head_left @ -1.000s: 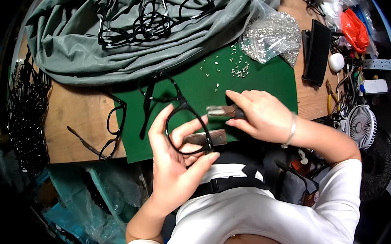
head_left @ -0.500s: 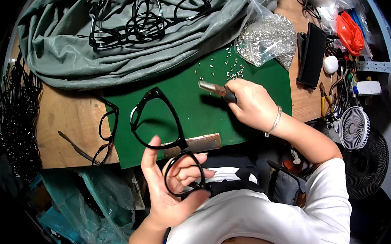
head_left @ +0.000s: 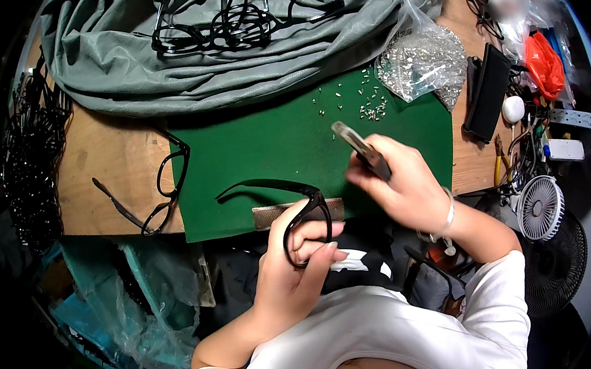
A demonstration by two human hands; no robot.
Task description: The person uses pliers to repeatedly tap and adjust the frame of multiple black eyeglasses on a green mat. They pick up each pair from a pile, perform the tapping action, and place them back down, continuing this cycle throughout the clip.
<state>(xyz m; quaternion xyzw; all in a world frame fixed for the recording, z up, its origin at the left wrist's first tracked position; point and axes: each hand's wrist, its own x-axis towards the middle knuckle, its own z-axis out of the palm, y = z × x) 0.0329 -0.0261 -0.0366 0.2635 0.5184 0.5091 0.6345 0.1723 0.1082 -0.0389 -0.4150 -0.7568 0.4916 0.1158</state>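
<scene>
My left hand [head_left: 281, 272] is wrapped round a black eyeglass frame [head_left: 318, 200] near the front edge of the green mat. The frame is turned edge-on, with a temple arm stretching left over the mat. A textured metal strip [head_left: 265, 219] lies at the mat's edge, partly behind this hand. To the right, my right hand [head_left: 403, 183] grips pliers [head_left: 357, 143], their metal jaws pointing up and left. Beyond the pliers, small silvery metal pieces [head_left: 373, 109] are scattered on the green mat [head_left: 251, 146].
A plastic bag of metal pieces [head_left: 418, 64] sits at the far right of the mat. Several black frames [head_left: 241, 26] rest on grey cloth [head_left: 121, 80]. Another frame [head_left: 180, 152] lies at left, near a dark hanging bundle [head_left: 33, 156]. Yellow-handled pliers [head_left: 499, 161] and a white fan [head_left: 541, 207] are right.
My left hand has turned the eyeglass frame from face-up to edge-on and closed more tightly round it. The pliers in my right hand have moved right and tilted more upright. The view has shifted slightly.
</scene>
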